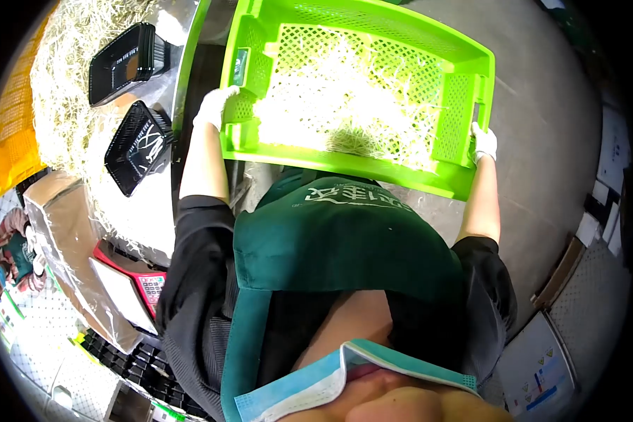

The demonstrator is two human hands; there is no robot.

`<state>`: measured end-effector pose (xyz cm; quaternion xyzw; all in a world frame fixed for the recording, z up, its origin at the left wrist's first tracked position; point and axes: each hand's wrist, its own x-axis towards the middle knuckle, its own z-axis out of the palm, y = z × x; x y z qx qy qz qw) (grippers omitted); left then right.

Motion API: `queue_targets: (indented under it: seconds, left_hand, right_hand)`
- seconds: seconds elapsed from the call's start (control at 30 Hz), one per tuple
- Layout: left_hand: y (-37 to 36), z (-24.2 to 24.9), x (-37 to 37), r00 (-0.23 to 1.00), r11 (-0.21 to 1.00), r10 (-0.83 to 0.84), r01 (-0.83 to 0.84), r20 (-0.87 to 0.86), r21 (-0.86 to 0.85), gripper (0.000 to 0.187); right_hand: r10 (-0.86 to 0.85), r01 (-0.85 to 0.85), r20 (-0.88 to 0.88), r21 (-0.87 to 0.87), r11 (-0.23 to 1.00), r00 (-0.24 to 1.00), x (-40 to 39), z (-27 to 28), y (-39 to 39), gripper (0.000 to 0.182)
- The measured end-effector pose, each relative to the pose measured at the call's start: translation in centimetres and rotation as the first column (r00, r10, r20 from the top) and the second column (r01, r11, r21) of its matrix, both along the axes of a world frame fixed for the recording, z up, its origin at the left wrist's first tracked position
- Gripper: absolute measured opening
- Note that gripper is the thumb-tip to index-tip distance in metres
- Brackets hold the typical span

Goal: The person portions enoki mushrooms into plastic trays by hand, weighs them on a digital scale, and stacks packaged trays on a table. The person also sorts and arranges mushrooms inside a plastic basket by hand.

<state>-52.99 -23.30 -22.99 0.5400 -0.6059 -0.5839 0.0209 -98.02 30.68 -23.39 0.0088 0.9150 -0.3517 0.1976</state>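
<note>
A bright green perforated plastic crate (373,39) is held out in front of my chest, with pale sprouts (337,112) spread across its bottom. My left hand (214,105), in a white glove, grips the crate's left end. My right hand (482,143), also gloved in white, holds the right end by its handle slot. A dark green apron (330,239) covers my front just below the crate.
To the left, a table holds a heap of pale sprouts (63,91) with two black plastic trays (142,144) on it. A red-and-white scale (137,285) and a cardboard box (56,211) sit lower left. Grey floor (541,105) lies to the right, cardboard (563,271) beside it.
</note>
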Motion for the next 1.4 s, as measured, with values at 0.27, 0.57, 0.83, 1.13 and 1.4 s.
queue_targets:
  seconds: [0.27, 0.57, 0.83, 1.13, 1.4]
  left_hand:
    - [7.8, 9.6, -3.3, 0.940, 0.973, 0.087, -0.151, -0.329, -0.175, 0.017]
    - [8.0, 14.6, -8.5, 0.825, 0.868, -0.020, -0.265, -0.565, -0.419, 0.015]
    - [9.2, 10.4, -8.1, 0.640, 0.946, 0.184, -0.321, -0.746, -0.042, 0.018]
    - [11.0, 7.1, -4.6, 0.688, 0.937, 0.316, -0.333, -0.653, 0.103, 0.017]
    - [12.1, 8.3, -5.3, 0.882, 0.973, 0.208, -0.231, -0.423, -0.004, 0.019]
  right_hand:
    - [-0.155, 0.100, -0.412, -0.153, 0.983, 0.898, 2.5, 19.1, 5.8, 0.025]
    - [-0.372, 0.125, -0.599, -0.412, 0.903, 0.709, 7.1, 33.1, 3.5, 0.023]
    - [-0.235, 0.093, -0.652, -0.244, 0.965, 0.721, 9.3, 41.4, 0.7, 0.021]
    - [-0.024, -0.031, -0.670, -0.071, 0.997, 0.742, 7.4, 41.0, -1.8, 0.022]
    - [0.127, -0.120, -0.537, 0.049, 0.992, 0.834, 0.3, 41.1, -0.8, 0.024]
